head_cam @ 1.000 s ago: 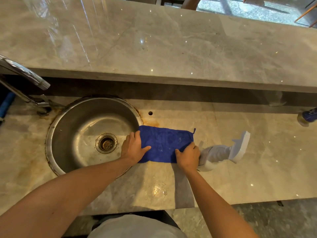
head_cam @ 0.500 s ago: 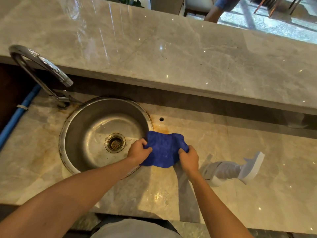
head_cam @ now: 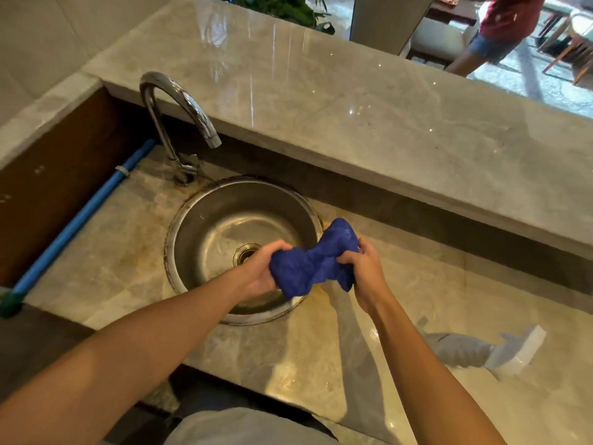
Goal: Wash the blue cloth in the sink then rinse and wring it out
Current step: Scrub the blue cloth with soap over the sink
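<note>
No readable writing or brand marks anywhere; the spray bottle (head_cam: 465,350) shows no legible label.

Blue cloth (head_cam: 313,263): one, bunched into a wad, held in the air over the right rim of the sink (head_cam: 205,226), partly above the basin, partly above the counter (head_cam: 288,358). Left hand (head_cam: 261,273) is curled round its left end, right hand (head_cam: 362,268) is clenched on its right end. Cloth pinches narrow between the two grips. Both forearms reach in from the near edge.

Sink: one round steel basin, looks dry, drain (head_cam: 245,253) partly hidden behind the left hand. Rust-coloured staining round the rim.

Faucet (head_cam: 179,123): one, chrome gooseneck, behind-left of the basin, spout pointing toward it. No water visible at the spout.

Spray bottle: one, white, lying on its side on the counter to the right of the right forearm, well apart from the cloth.

Blue pipe (head_cam: 83,216): one, running diagonally along the counter's left side.

Raised marble ledge (head_cam: 353,107) behind the sink. Beyond it a plant (head_cam: 282,8), chairs, and another person (head_cam: 500,30) at top right, only partly in frame.
</note>
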